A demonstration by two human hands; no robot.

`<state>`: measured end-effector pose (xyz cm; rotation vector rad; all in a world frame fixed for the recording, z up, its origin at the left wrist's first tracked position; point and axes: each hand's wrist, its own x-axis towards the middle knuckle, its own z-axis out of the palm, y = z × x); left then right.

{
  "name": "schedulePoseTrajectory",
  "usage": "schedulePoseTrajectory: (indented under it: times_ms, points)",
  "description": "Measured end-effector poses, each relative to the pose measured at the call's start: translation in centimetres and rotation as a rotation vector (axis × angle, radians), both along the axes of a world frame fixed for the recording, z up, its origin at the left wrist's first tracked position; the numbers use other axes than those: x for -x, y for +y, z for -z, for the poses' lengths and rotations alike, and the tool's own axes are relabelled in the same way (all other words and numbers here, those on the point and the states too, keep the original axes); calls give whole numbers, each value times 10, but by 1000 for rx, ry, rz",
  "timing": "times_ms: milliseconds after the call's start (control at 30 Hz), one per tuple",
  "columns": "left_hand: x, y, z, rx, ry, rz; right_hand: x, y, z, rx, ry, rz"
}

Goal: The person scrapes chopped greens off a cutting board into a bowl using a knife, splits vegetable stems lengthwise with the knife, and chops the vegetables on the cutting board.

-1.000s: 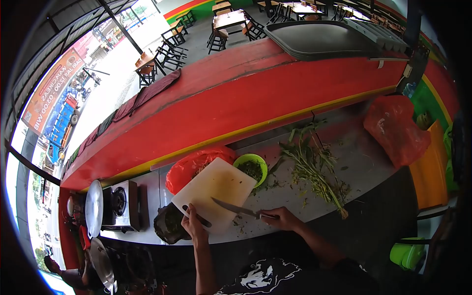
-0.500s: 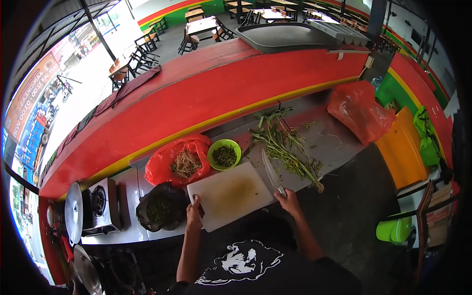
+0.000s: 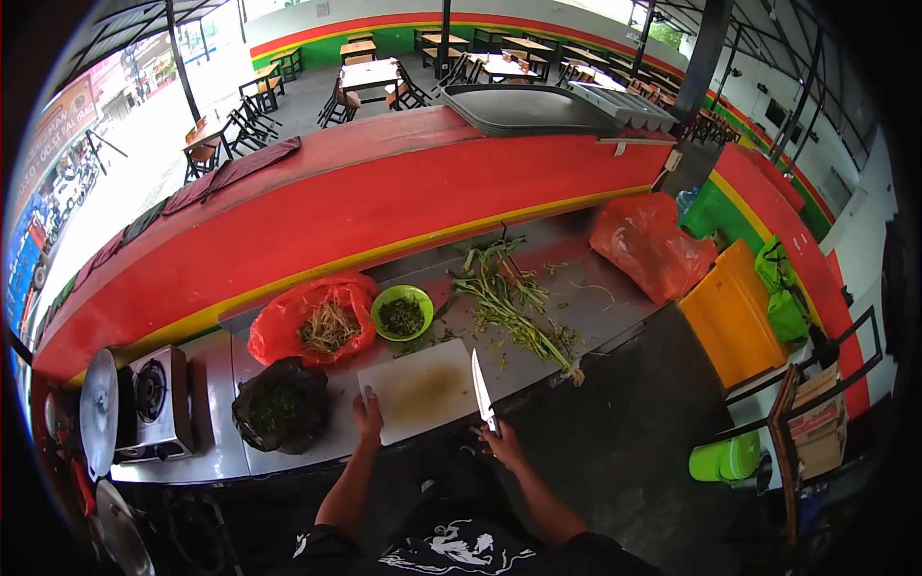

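A white cutting board (image 3: 423, 389) lies on the metal counter at its front edge. My left hand (image 3: 367, 417) is closed on the board's left edge. In my right hand (image 3: 503, 445), just right of the board, is a knife (image 3: 482, 386) with its blade pointing away from me. Behind the board stands a green bowl (image 3: 402, 313) of chopped greens. A red plastic bag (image 3: 273, 332) holding pale roots or stems is left of the bowl. Nearer to me sits a black bag (image 3: 280, 407) of greens. Long leafy stalks (image 3: 514, 305) lie to the right.
A gas stove (image 3: 163, 403) and a large metal lid (image 3: 100, 413) are at the left. A red bag (image 3: 648, 248) lies at the counter's right end, beside an orange container (image 3: 735, 312). Black trays (image 3: 528, 110) rest on the red ledge (image 3: 403, 192) behind.
The board has gone from raised and tilted to lying on the counter. My right hand has moved the knife from over the board to its right side. The camera view has shifted.
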<state>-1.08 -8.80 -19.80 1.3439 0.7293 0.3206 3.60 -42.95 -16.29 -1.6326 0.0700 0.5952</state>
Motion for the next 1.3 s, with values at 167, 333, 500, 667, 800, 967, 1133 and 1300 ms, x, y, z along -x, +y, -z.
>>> schedulePoseTrajectory:
  times_ms: [167, 333, 500, 667, 800, 967, 1133, 1300]
  points:
    - [9, -29, -16, -1170, 224, 149, -11, 24, 14, -105, 57, 20]
    - [25, -52, -52, -1065, 369, 355, -14, 48, 21, -96, 40, 65]
    - [33, -44, -43, -1123, 281, 331, -17, 60, 12, -208, 153, 92]
    - [35, -41, -39, -1092, 261, 369, -33, 64, -1, -194, 290, 47]
    - [35, -41, -43, -1053, 253, 353, -44, 69, -2, -265, 337, -22]
    - [35, -43, -47, -1053, 268, 339, -51, 72, 1, -241, 349, -19]
    - [34, -44, -43, -1062, 268, 346, -31, 52, -2, -170, 209, -89]
    - [32, -42, -33, -1056, 249, 395, -8, 14, 0, -71, 104, -111]
